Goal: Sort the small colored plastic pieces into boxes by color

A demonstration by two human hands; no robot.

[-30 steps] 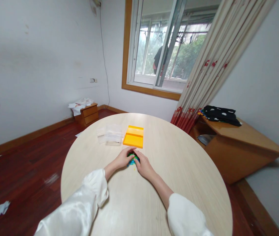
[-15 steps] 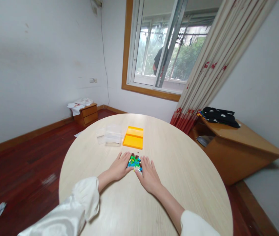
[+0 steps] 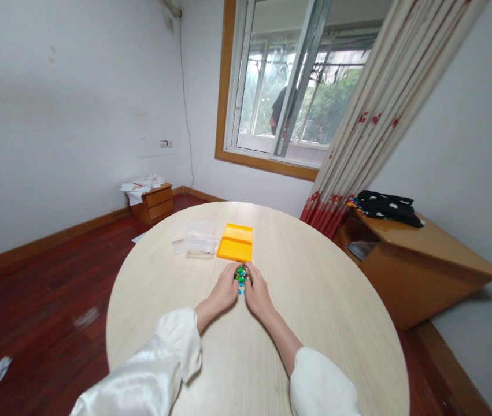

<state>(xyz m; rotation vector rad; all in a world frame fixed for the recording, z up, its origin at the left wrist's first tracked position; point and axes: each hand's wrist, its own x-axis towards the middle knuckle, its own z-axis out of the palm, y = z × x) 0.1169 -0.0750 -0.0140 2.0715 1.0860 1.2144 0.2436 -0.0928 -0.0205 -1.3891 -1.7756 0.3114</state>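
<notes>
A small heap of colourful toy building bricks, green, blue, brown and white, is on the table between my hands. My left hand curls round the heap from the left. From the right, my right hand cups it in the same way, the fingertips of both hands nearly meeting at the far side. A few blue pieces lie by the thumbs. Just beyond the fingertips is a shallow yellow tray with a raised divider across it. Part of the heap is hidden by my fingers.
Clear plastic boxes stand left of the yellow tray on the round pale table. A wooden cabinet with dark folded cloth is at the right. A low drawer unit with papers stands by the far-left wall.
My hands have moved closer together and slightly forward. Their flat fingers have curled in, and the spread bricks are now gathered into a tighter, narrower heap nearer the yellow tray.
</notes>
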